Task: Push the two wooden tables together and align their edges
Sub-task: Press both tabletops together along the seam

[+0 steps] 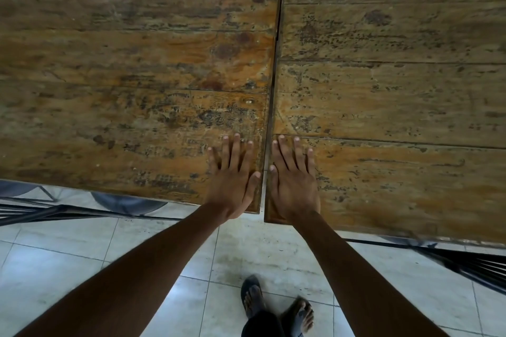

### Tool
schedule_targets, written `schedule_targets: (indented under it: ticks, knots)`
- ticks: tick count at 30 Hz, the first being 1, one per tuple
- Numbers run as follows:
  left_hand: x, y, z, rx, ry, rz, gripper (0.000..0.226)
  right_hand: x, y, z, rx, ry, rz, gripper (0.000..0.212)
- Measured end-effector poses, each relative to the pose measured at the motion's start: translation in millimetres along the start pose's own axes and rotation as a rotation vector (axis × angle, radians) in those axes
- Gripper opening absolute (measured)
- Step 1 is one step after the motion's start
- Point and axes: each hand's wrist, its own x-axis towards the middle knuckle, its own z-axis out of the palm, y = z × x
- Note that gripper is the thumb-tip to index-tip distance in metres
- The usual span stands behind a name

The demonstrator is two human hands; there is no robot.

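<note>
Two worn wooden tables fill the upper view, side by side. The left table (123, 76) and the right table (397, 90) meet along a thin dark seam that runs from top centre down to the near edge, where a narrow gap shows the floor. The right table's near corner sits slightly closer to me than the left one's. My left hand (232, 178) lies flat, fingers spread, on the near right corner of the left table. My right hand (294, 180) lies flat on the near left corner of the right table. Neither hand holds anything.
Pale floor tiles (137, 268) lie below the near table edges. Dark metal bars (41, 210) show under the left table, and more dark bars (465, 262) under the right one. My feet in sandals (273, 306) stand on the tiles close to the seam.
</note>
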Motion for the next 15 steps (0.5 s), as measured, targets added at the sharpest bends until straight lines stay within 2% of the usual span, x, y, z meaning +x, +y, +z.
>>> schedule_targets:
  ticks: [15]
  knots:
    - [4, -5, 11, -0.002, 0.009, -0.002, 0.067, 22, -5, 4, 0.0, -0.041, -0.003, 0.058]
